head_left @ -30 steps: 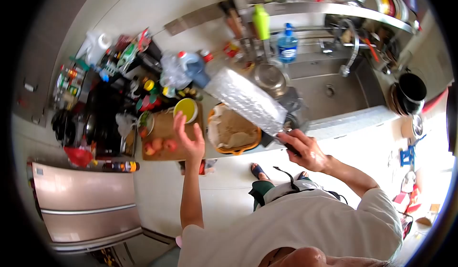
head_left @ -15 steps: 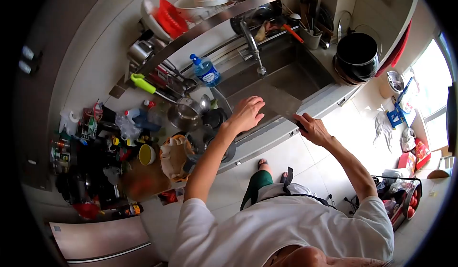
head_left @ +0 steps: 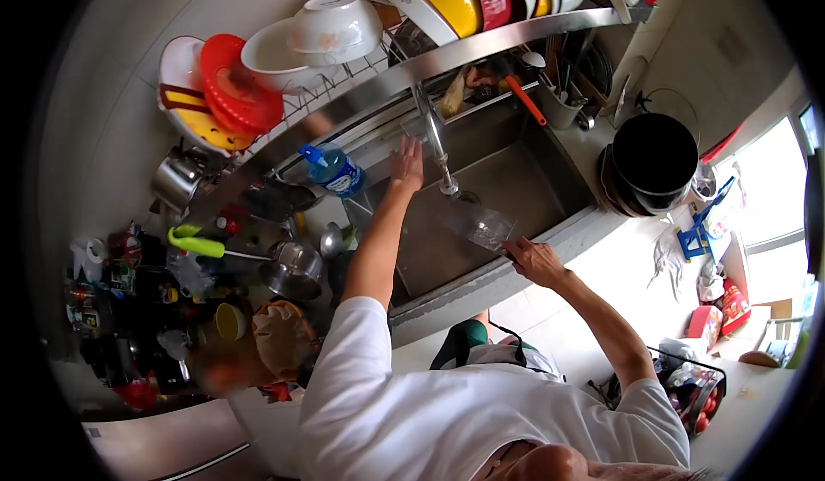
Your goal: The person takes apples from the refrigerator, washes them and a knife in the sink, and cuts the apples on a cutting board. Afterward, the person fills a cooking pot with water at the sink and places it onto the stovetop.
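Observation:
My right hand (head_left: 537,262) is closed round the dark handle of a cleaver over the front edge of the sink (head_left: 550,193). The broad cleaver blade (head_left: 483,226) points left over the basin, below the spout, and looks shiny and wet. My left hand (head_left: 406,165) is stretched out flat, holding nothing, just left of the faucet (head_left: 432,129); whether it touches the faucet I cannot tell. A blue dish soap bottle (head_left: 335,172) stands to the left of that hand.
Bowls (head_left: 335,30) sit on a rack behind a metal rail (head_left: 481,45). A black pot (head_left: 653,159) stands right of the sink. An orange-handled tool (head_left: 524,100) juts over the back rim. Left are a saucepan (head_left: 292,270) and a yellow cup (head_left: 229,320).
My left hand has moved up and away from the blade towards the faucet. My right hand has lowered slightly with the cleaver. The view has shifted, showing more of the rack.

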Demonstrator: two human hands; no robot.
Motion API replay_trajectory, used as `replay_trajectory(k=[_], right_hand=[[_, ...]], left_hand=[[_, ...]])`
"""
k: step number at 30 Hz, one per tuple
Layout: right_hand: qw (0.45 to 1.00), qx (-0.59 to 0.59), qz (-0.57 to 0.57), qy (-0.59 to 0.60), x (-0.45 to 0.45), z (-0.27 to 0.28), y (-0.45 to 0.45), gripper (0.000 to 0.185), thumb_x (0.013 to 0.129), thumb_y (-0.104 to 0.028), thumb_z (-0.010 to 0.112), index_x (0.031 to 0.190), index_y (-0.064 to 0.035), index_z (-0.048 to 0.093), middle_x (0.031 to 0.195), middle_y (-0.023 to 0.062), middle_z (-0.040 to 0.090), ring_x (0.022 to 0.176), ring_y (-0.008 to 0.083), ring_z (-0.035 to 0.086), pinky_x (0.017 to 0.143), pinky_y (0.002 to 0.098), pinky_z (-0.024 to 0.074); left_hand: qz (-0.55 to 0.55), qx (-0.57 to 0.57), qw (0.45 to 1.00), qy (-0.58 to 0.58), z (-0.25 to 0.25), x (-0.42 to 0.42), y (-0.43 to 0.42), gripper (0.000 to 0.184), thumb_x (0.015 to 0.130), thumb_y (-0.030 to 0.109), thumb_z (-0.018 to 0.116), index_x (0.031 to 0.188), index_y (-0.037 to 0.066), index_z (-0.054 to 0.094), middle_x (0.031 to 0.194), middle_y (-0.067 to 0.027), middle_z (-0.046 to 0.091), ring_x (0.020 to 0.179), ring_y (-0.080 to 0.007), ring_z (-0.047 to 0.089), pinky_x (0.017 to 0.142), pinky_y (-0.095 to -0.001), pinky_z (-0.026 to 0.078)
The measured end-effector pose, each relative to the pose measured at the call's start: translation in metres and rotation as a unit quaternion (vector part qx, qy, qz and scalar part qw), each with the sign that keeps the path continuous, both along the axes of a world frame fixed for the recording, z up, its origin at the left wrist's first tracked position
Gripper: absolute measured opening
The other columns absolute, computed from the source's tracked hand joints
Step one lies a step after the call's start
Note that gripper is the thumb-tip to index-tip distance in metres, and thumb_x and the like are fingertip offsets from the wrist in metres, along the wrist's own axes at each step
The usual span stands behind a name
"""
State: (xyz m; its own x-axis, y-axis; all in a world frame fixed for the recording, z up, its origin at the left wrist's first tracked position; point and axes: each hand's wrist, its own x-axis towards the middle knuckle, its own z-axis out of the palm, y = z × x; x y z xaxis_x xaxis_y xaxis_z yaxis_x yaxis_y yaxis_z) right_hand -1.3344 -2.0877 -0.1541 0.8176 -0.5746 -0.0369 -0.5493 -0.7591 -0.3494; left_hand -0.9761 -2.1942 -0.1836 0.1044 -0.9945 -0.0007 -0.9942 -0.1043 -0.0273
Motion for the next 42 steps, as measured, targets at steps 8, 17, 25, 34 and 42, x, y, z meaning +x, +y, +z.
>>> replay_trajectory(k=[8, 17, 25, 34, 42], right_hand=[[0.998, -0.005, 0.046, -0.029, 0.043, -0.017, -0.062, 0.031, 0.079, -0.012, 0.063, 0.109, -0.0066, 0.059, 0.089, 0.0146, 0.056, 0.073, 0.0315, 0.061, 0.067, 0.041, 0.05], [0.995, 0.072, 0.07, -0.01, 0.07, -0.038, -0.091, 0.039, 0.078, -0.016, 0.064, 0.114, -0.0095, 0.053, 0.093, 0.0131, 0.057, 0.082, 0.0323, 0.063, 0.07, 0.0424, 0.0513], [0.989, 0.06, 0.131, 0.04, 0.088, -0.044, -0.099, 0.044, 0.077, -0.017, 0.064, 0.118, -0.0095, 0.047, 0.092, 0.0143, 0.059, 0.08, 0.0338, 0.063, 0.068, 0.0433, 0.0519], [0.987, 0.076, 0.138, -0.013, 0.094, -0.044, -0.103, 0.035, 0.074, -0.013, 0.067, 0.1, -0.0085, 0.044, 0.084, 0.0134, 0.059, 0.074, 0.0334, 0.061, 0.063, 0.0415, 0.0489], [0.982, 0.003, 0.187, -0.015, 0.091, -0.043, -0.103, 0.027, 0.078, -0.015, 0.062, 0.096, -0.0078, 0.043, 0.079, 0.0123, 0.057, 0.066, 0.0298, 0.061, 0.056, 0.038, 0.0505]], left_hand=[[-0.026, -0.039, 0.997, -0.055, -0.032, 0.03, -0.05, 0.046, 0.086, 0.017, 0.048, 0.13, 0.004, 0.044, 0.137, -0.0072, 0.042, 0.136, -0.0272, 0.026, 0.108, -0.0491, 0.024], [0.084, -0.174, 0.972, 0.134, -0.146, 0.003, 0.048, 0.059, 0.085, 0.033, 0.056, 0.128, -0.005, 0.041, 0.133, -0.0237, 0.041, 0.125, -0.0404, 0.036, 0.104, -0.0493, 0.028], [-0.043, -0.054, 0.988, 0.14, -0.119, -0.092, 0.085, 0.043, 0.092, 0.031, 0.045, 0.117, -0.003, 0.049, 0.132, -0.0241, 0.042, 0.123, -0.041, 0.038, 0.103, -0.0511, 0.027], [0.01, -0.046, 0.971, 0.236, -0.122, -0.076, 0.102, 0.033, 0.088, 0.022, 0.051, 0.11, -0.003, 0.053, 0.133, -0.0256, 0.04, 0.128, -0.0404, 0.035, 0.103, -0.0517, 0.03], [0.175, -0.248, 0.862, 0.407, -0.15, -0.051, 0.098, 0.044, 0.08, 0.021, 0.065, 0.115, -0.002, 0.053, 0.132, -0.0234, 0.042, 0.124, -0.0385, 0.039, 0.101, -0.0416, 0.036]])
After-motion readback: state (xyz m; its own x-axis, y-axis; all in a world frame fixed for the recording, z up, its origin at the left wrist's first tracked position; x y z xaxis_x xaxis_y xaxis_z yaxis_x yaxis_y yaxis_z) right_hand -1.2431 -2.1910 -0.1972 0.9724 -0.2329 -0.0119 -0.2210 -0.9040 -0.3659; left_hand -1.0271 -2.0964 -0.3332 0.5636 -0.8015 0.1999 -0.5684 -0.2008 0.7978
